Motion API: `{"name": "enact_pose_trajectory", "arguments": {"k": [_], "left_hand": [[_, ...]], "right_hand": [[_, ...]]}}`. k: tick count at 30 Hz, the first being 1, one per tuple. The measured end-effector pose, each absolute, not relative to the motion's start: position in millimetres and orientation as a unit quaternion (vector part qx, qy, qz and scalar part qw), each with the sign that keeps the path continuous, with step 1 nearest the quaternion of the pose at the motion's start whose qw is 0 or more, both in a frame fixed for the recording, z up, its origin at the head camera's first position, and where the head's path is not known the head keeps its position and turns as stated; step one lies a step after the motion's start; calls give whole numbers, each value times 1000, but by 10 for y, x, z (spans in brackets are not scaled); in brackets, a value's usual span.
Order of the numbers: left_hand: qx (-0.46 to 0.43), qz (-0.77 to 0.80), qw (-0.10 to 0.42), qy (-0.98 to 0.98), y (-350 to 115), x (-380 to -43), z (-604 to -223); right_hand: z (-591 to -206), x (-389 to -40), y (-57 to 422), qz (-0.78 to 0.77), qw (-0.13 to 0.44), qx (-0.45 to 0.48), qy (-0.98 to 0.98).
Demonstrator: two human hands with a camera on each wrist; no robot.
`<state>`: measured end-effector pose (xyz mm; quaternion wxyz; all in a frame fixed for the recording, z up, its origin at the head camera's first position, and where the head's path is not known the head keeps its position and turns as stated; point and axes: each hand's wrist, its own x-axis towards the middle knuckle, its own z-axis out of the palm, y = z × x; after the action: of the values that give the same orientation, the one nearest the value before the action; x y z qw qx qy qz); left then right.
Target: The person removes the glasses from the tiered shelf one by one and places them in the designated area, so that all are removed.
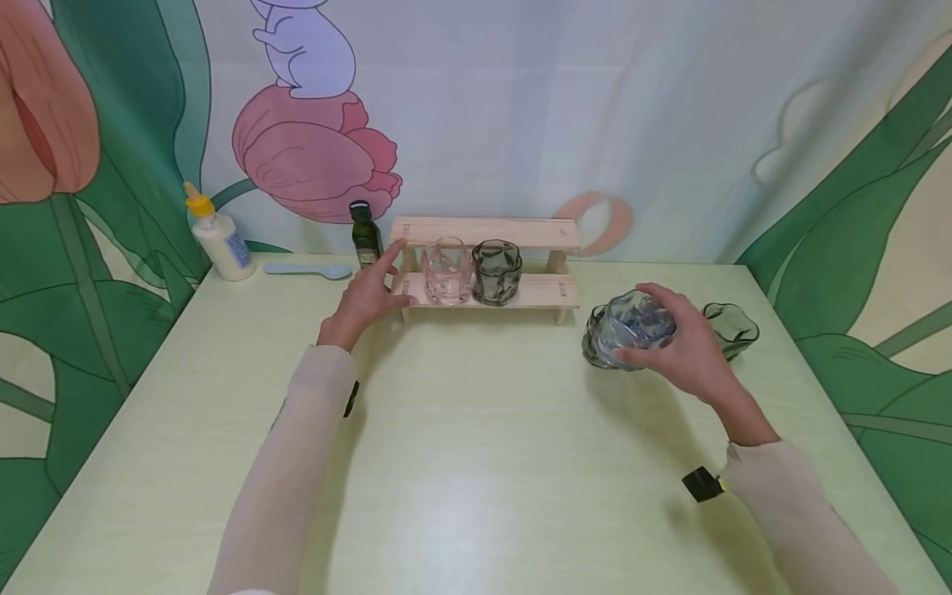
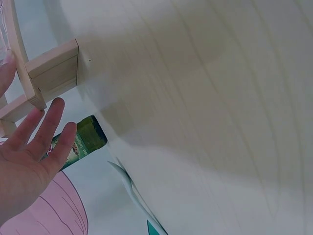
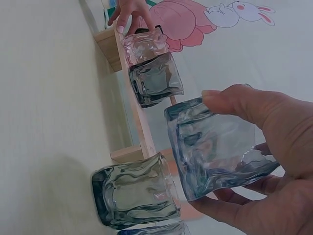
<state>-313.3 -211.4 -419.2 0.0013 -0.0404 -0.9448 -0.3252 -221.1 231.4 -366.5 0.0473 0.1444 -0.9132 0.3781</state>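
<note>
- Holding a bluish wavy glass point(image 1: 632, 326) off the table point(image 1: 476, 463), right of centre in the head view, my right hand point(image 1: 687, 347) has thumb on top and fingers curled beneath it; the right wrist view confirms that grasp.
- Just below and left of the held glass, a greenish glass point(image 3: 134, 196) stands on the table, very near or touching it. I judge a low sideways move could clip it and knock it over.
- Another green glass point(image 1: 732, 329) sits just beyond my right hand, toward the right edge of the frame. Pulling the wrist back carelessly could catch it.
- Smooth, uneven walls make the held glass slippery, I think; a loose pinch could let it rotate and drop.
- My left hand point(image 1: 372, 289) is released, fingers straight, resting against the left end of the wooden shelf point(image 1: 487, 264) at upper centre. Pressing too hard there could slide the shelf and shake the pink glass point(image 1: 448, 271) and the dark glass point(image 1: 497, 273) standing on its lower step.
- Close behind that hand a small green bottle point(image 1: 364, 234) stands upright; a backward sweep could tip it.
- Free room on the lower step lies only to the right of the dark glass, so a clumsy approach risks glass striking glass.
</note>
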Motion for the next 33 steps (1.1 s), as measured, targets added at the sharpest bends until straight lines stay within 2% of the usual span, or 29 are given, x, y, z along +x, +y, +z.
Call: {"name": "enact_pose_trajectory", "arguments": {"k": [17, 33], "left_hand": [[-38, -323, -1, -946, -2107, -3133, -4189], [-41, -323, 5, -945, -2110, -3141, -4205]], "right_hand": [[-3844, -1963, 2389, 377, 70, 127, -915], [-4171, -1966, 2413, 393, 47, 104, -912]]}}
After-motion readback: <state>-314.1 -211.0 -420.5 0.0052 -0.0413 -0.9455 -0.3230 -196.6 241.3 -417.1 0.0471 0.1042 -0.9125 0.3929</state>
